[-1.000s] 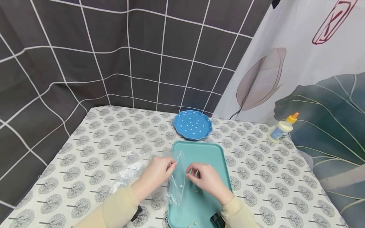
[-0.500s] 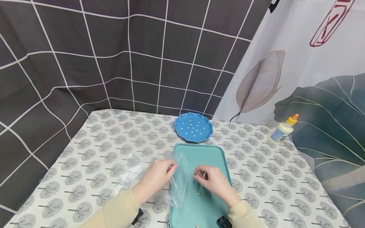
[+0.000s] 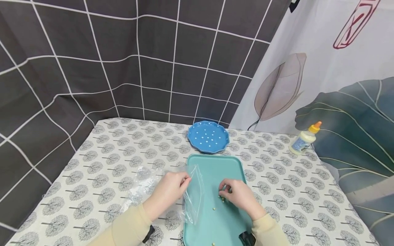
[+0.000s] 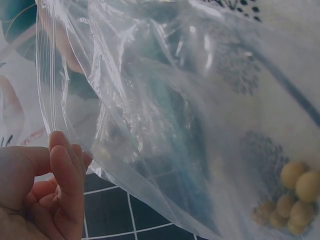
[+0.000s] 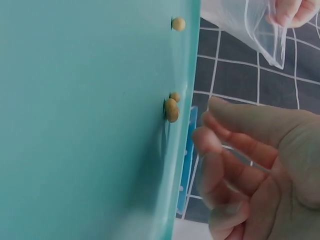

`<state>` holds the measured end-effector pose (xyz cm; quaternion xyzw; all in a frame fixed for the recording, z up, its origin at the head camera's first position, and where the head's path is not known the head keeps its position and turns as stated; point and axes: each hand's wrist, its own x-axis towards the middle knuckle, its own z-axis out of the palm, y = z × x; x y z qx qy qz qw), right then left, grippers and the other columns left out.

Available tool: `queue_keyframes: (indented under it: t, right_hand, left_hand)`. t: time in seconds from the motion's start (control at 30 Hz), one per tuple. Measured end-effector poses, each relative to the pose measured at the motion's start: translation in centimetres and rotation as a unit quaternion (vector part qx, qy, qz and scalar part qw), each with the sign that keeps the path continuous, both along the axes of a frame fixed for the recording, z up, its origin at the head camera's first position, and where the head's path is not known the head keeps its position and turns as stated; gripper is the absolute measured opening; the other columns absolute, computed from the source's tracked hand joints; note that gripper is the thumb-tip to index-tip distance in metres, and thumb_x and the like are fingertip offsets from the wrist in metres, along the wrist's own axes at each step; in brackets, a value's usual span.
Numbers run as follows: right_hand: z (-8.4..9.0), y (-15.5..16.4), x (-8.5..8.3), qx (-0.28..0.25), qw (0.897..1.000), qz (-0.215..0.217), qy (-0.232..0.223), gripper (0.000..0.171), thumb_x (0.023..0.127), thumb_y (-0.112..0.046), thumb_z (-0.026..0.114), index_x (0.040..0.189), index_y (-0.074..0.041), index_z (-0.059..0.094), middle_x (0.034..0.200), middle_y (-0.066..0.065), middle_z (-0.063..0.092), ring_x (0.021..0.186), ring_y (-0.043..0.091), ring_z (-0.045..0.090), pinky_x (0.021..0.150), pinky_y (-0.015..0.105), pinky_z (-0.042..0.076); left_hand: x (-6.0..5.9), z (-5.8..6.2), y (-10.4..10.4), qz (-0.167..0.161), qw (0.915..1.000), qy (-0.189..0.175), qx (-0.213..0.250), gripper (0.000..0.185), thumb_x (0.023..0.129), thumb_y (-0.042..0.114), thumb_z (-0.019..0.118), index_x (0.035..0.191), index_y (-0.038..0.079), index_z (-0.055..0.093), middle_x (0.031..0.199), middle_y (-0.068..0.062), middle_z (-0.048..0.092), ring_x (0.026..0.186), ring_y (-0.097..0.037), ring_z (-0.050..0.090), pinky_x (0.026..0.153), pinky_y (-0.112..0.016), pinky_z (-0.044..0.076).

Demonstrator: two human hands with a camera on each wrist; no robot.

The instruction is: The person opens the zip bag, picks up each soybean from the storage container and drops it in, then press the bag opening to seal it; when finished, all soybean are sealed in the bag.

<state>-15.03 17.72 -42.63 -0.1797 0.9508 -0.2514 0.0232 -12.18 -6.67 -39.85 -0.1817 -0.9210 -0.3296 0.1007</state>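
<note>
Bean bagging, mid-step: left hand (image 3: 171,189) pinching clear bag (image 3: 194,194) open; right hand (image 3: 238,195), fingers curling, reaching beans (image 3: 222,197) beneath; next needs a fine pinch.

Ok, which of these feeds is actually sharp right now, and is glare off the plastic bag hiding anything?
Head view: evenly lit and sharp, though the curtain grid bows at the edges. Left wrist view: the plastic bag fills the frame, with glare streaks and haze; the beans inside look soft. Right wrist view: the right hand is blurred, while the beans on the teal tray stay fairly crisp.
</note>
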Motion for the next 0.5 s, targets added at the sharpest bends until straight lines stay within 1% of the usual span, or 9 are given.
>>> queue_keyframes:
  t: [0.23,0.5]
  right_hand:
    - [0.08,0.1,0.17,0.031,0.999,-0.02,-0.013,0.015,0.075,-0.016,0.078,0.075,-0.019,0.063,0.061,-0.01,0.049,0.052,0.006,0.042,0.049,0.022,0.036]
    - [-0.09,0.02,0.15,0.042,0.999,-0.02,-0.028,0.018,0.074,-0.018,0.079,0.071,-0.018,0.061,0.059,-0.009,0.049,0.052,0.008,0.043,0.049,0.024,0.035]
  left_hand:
    - [0.04,-0.05,-0.03,0.004,0.9999,-0.009,-0.004,0.013,0.092,0.015,0.059,0.088,0.005,0.068,0.058,0.009,0.053,0.044,0.001,0.039,0.041,-0.015,0.039]
    - [0.06,-0.19,-0.05,0.0,1.0,0.002,-0.004,0.012,0.092,0.013,0.06,0.086,0.006,0.067,0.058,0.009,0.053,0.044,0.002,0.038,0.042,-0.014,0.039]
